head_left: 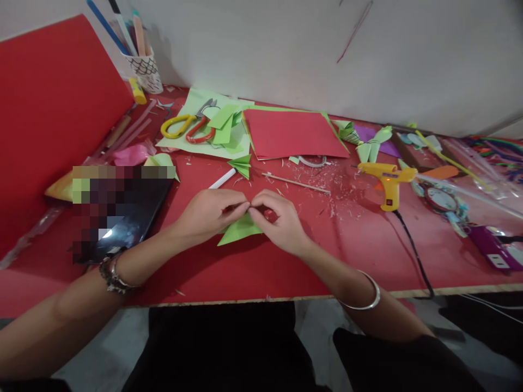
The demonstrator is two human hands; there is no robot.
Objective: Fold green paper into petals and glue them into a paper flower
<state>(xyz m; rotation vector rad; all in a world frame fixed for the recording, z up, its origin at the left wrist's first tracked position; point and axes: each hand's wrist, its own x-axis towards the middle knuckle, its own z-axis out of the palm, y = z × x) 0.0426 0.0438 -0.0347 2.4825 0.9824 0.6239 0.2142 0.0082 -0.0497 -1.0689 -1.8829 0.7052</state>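
Note:
A folded piece of green paper (239, 230) lies on the red table (261, 272) in front of me. My left hand (208, 212) and my right hand (281, 220) meet above it, fingertips pinched together on the paper's top edge. Both hands are closed on the paper. Behind my hands lie a small folded green shape (242, 164), a white stick (223, 178) and a thin wooden skewer (296, 183).
A yellow glue gun (388, 182) with its black cord stands to the right. Scissors (188, 128) lie on green sheets at the back, beside a red paper sheet (292, 133). A phone (126, 218) lies left, a cup of pens (143, 68) far left. Paper scraps litter the table.

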